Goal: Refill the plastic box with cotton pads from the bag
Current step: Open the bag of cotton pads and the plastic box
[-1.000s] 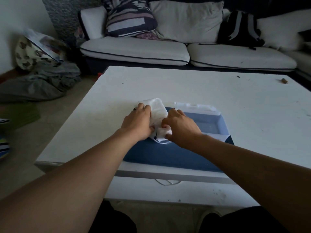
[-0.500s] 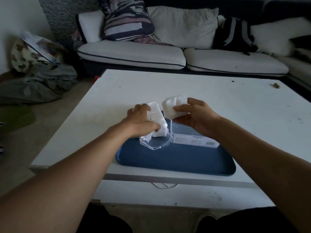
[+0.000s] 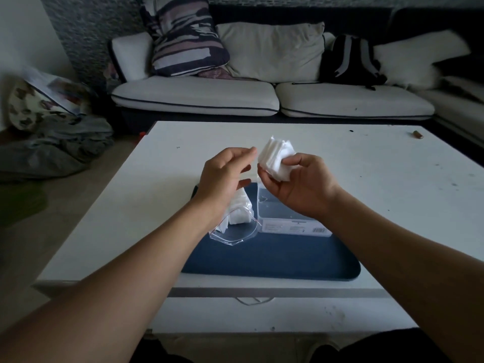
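Closest to me on the white table (image 3: pixel 392 205) is the dark blue tray (image 3: pixel 275 260), sitting right at the near edge, and both of my forearms reach out over it. On the tray's left part lies the clear bag (image 3: pixel 237 218), mouth gaping toward me, with a wad of cotton pads left inside. Just right of it, touching or almost, is the see-through plastic box (image 3: pixel 293 221), label on its near wall, looks like nothing in it as far as I can tell. Above those, my left hand (image 3: pixel 225 176) floats with fingers loosely bent and holds nothing. My right hand (image 3: pixel 301 184) has its thumb and fingers wrapped around a stack of cotton pads (image 3: pixel 277 159), lifted up over the box's far end. Further out, near the far right corner, there's a small brown thing (image 3: pixel 417 134). Past the table: sofa (image 3: pixel 196 95), striped cushion (image 3: pixel 183 35), black backpack (image 3: pixel 351 61).
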Tool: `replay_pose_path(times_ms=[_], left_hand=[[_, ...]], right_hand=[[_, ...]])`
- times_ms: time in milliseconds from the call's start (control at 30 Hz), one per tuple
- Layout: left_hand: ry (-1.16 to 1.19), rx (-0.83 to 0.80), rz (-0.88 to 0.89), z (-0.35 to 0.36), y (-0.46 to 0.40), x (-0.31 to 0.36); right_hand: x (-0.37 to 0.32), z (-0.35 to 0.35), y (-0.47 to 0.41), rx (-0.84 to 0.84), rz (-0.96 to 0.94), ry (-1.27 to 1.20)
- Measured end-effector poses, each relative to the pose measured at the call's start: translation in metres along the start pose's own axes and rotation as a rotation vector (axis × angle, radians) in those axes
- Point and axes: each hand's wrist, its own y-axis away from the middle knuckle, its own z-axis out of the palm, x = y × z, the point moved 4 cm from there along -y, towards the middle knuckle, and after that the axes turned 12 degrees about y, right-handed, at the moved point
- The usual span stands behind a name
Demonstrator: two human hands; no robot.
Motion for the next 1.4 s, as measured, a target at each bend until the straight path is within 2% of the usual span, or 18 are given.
replay_pose_path(times_ms=[100, 267, 433, 500, 600, 667, 767, 900, 1033, 1100, 1167, 1300, 1400], left_hand=[[-0.187, -0.071, 0.106, 0.0, 0.002, 0.002], [-0.295, -0.16, 0.179, -0.001, -0.002, -0.003], [-0.336, -0.252, 0.309, -0.004, -0.003, 0.001], [-0.375, -0.235, 0.409, -0.005, 0.001, 0.005], [-0.474, -0.194, 0.638, -0.003, 0.007, 0.016], [-0.522, -0.217, 0.718, 0.0, 0.011, 0.019], [-0.511, -0.233, 0.639, 0.003, 0.012, 0.015], [-0.491, -0.24, 0.52, 0.001, 0.007, 0.008], [-0.581, -0.26, 0.629, 0.003, 0.01, 0.01], [-0.624, -0.256, 0.691, 0.004, 0.01, 0.012], [-0.63, -0.244, 0.655, 0.001, 0.007, 0.01], [-0.459, -0.228, 0.4, -0.003, 0.0, 0.0], [-0.202, -0.178, 0.058, 0.002, 0.0, -0.006]], right_hand=[[0.0, -0.006, -0.004, -0.013, -0.026, 0.152], [-0.003, -0.004, -0.006, -0.076, -0.191, 0.536], [-0.006, -0.002, 0.0, -0.057, -0.294, 0.645], [-0.011, -0.003, 0.003, -0.051, -0.327, 0.74], [-0.021, -0.003, 0.008, 0.037, -0.462, 1.084], [-0.023, 0.001, 0.011, 0.059, -0.524, 1.177], [-0.023, 0.005, 0.014, 0.047, -0.561, 1.207], [-0.019, 0.002, 0.01, 0.029, -0.502, 1.119], [-0.019, 0.0, 0.008, 0.014, -0.517, 1.075], [-0.023, 0.001, 0.009, 0.013, -0.543, 1.159], [-0.025, 0.002, 0.012, 0.035, -0.567, 1.276], [-0.023, 0.0, 0.012, 0.075, -0.557, 1.327], [-0.015, -0.005, 0.007, 0.078, -0.41, 1.082]])
